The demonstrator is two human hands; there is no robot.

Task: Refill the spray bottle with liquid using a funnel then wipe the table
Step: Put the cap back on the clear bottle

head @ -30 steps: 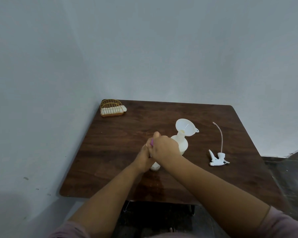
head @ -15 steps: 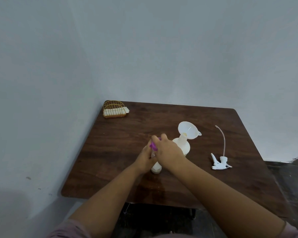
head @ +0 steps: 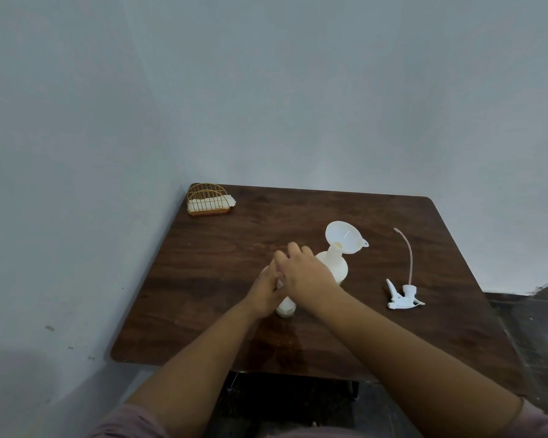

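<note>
Since half a second ago our right hand (head: pixel 304 276) has slid further over the top of the small white refill bottle (head: pixel 286 308), so the purple cap that showed between the fingers then is now hidden, and we cannot tell whether it is on or off. Our left hand (head: pixel 266 294) grips the body of that bottle, fingers curled round it, holding it upright on the table (head: pixel 203 279); only its lower end shows below the hands. Our right hand is cupped over the bottle's top with fingers bent, which we read as working the cap, though the blur and the fingers hide the contact itself. Just to the right stands the spray bottle (head: pixel 334 270), upright, with the white funnel (head: pixel 345 237) seated in its neck and tipped a little toward the far right. The trigger head (head: pixel 404 297) with its dip tube lies on the wood well to the right, apart from the bottle. We judge the task to be in its early middle: the sprayer is unscrewed and set aside, the funnel is in place, and the source bottle is in hand. Pouring appears still to come, since the refill bottle stands level; how full the spray bottle is we cannot see. After that remain lifting out the funnel, screwing the trigger head back on, and wiping the table, perhaps with the napkins in the wire holder (head: pixel 208 200) at the far left corner.
</note>
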